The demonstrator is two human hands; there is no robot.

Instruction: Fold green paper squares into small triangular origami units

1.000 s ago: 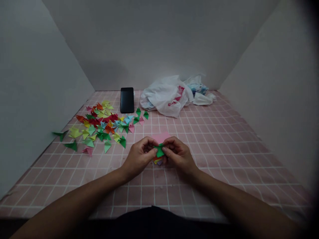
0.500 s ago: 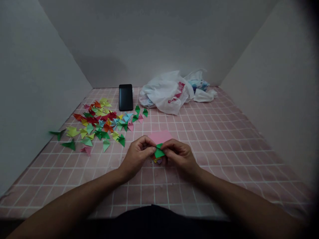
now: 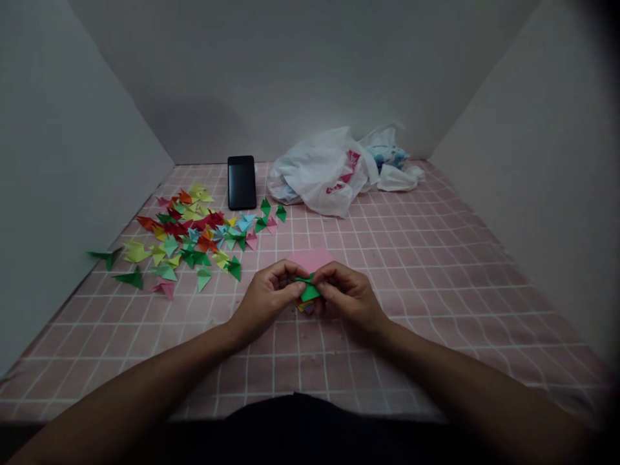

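Between both hands is a small folded piece of green paper (image 3: 310, 292), pinched at its two sides. My left hand (image 3: 267, 294) grips its left edge with thumb and fingertips, closed. On the other side my right hand (image 3: 349, 295) is closed on the right edge, thumb and fingers together. Fingers hide part of the folds. Behind the green paper a pink sheet (image 3: 312, 258) lies on the cloth. Orange, yellow and purple paper (image 3: 304, 307) peeks out just below it, mostly covered.
Many small folded paper pieces (image 3: 194, 239) in several colours spread over the left of the pink checked tablecloth (image 3: 436, 290). A black phone (image 3: 241, 183) lies at the back. Crumpled white plastic bags (image 3: 320, 169) sit right of it. Walls enclose three sides.
The upper part of the green paper has tilted over, and a crease or flap now shows across it between the fingers. The whole view has shifted slightly; both hands keep their pinch.
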